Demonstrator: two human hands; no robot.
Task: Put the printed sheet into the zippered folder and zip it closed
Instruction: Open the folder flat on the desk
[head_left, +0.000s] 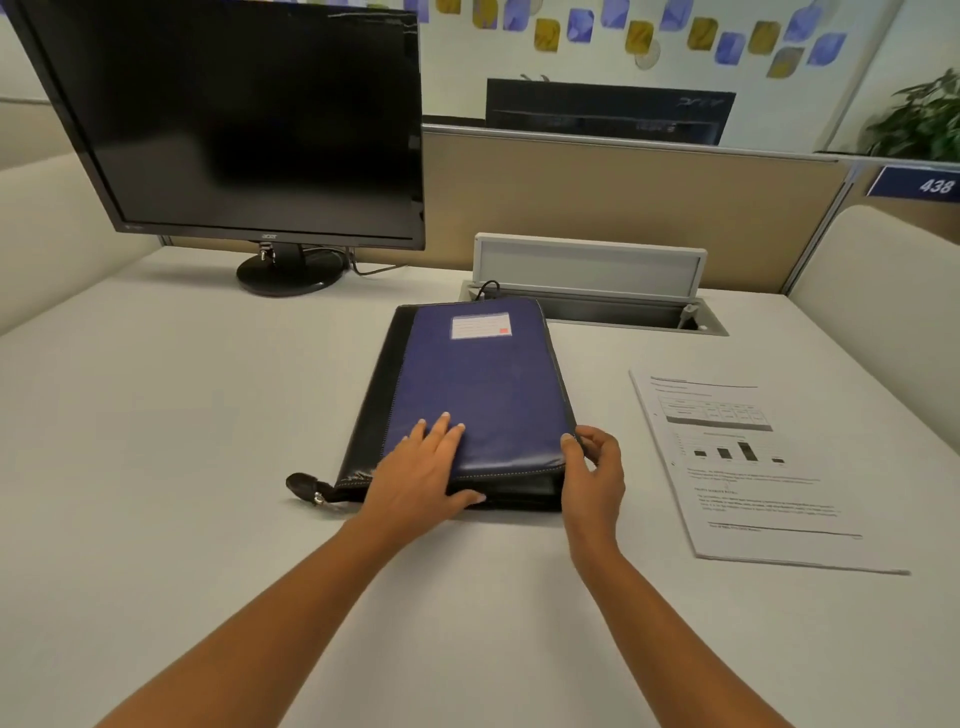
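A blue zippered folder (483, 384) with black trim lies flat in the middle of the white desk (208, 415), a white label near its far end. A black strap with a metal clasp (306, 489) sticks out at its near left corner. My left hand (426, 467) rests flat on the folder's near end, fingers straight, thumb over the front edge. At the folder's near right corner my right hand (592, 467) pinches the edge where the zip runs; the puller itself is hidden by my fingers. The printed sheet (753, 467), with a table and bar chart, lies on the desk to the right.
A black monitor (249, 124) stands at the back left, its cable trailing right. Behind the folder an open cable tray (592, 291) with a raised lid is set into the desk. Beige partitions enclose the back and sides.
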